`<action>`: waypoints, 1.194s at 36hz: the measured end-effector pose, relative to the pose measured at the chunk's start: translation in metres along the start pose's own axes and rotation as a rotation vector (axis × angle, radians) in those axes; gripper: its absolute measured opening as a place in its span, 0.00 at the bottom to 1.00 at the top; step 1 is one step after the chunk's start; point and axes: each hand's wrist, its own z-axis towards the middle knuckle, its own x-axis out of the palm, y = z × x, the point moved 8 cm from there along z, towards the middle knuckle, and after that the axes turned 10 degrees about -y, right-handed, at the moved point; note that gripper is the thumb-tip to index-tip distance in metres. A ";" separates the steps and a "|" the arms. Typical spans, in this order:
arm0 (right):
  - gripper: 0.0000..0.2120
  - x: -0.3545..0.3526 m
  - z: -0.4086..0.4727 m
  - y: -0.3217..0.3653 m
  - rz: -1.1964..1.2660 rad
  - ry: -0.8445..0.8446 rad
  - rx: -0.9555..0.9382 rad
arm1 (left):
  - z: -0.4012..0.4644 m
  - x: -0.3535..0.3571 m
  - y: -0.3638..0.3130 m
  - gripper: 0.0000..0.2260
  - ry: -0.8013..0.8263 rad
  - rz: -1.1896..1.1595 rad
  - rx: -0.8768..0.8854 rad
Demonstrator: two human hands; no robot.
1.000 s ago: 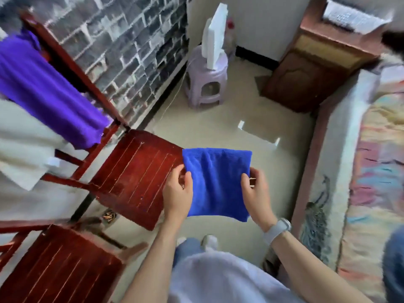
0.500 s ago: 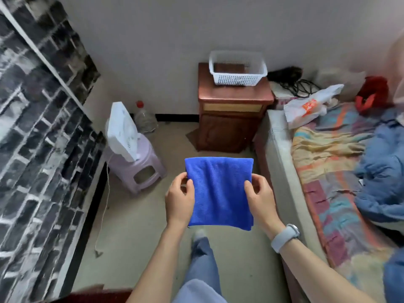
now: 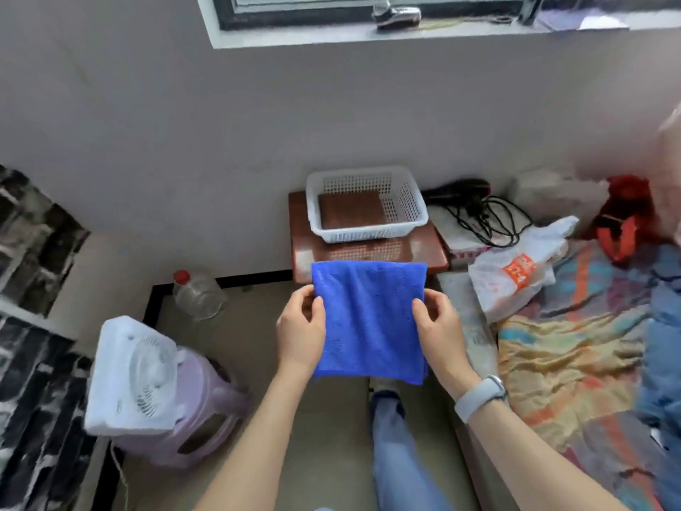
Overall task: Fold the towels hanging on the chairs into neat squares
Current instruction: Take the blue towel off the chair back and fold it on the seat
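Observation:
A blue towel [image 3: 368, 319], folded into a rough square, hangs in the air in front of me at chest height. My left hand [image 3: 300, 330] pinches its left edge and my right hand [image 3: 438, 328] pinches its right edge, thumbs on the near face. Beyond the towel stands a white plastic basket [image 3: 414, 212] on a brown nightstand [image 3: 302, 248]. No chairs or other towels are in view.
A white fan [image 3: 129, 374] sits on a lilac stool [image 3: 206, 411] at the lower left, with a clear bottle [image 3: 197, 295] behind it. A bed with a patterned cover [image 3: 563, 363], a white plastic bag [image 3: 516, 271] and black cables [image 3: 482, 212] lies to the right. A window [image 3: 368, 9] is above.
I have turned away from the red chairs toward the wall, and the nightstand with the basket has come closer. Both hands keep the same hold on the folded blue towel.

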 end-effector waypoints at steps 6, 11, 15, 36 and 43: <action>0.05 0.055 0.148 0.004 0.022 0.032 0.012 | 0.114 0.094 -0.016 0.10 -0.024 -0.013 -0.081; 0.08 0.095 0.247 -0.001 -0.001 0.083 0.052 | 0.189 0.163 -0.015 0.10 -0.042 0.007 -0.208; 0.08 0.136 0.313 -0.013 -0.001 0.134 0.079 | 0.242 0.203 -0.004 0.12 -0.082 0.046 -0.277; 0.10 0.238 0.382 -0.114 -0.104 0.353 0.313 | 0.309 0.272 0.052 0.19 0.021 0.608 -0.073; 0.11 0.239 0.392 -0.123 -0.124 0.319 0.308 | 0.318 0.313 0.078 0.23 0.275 0.882 0.181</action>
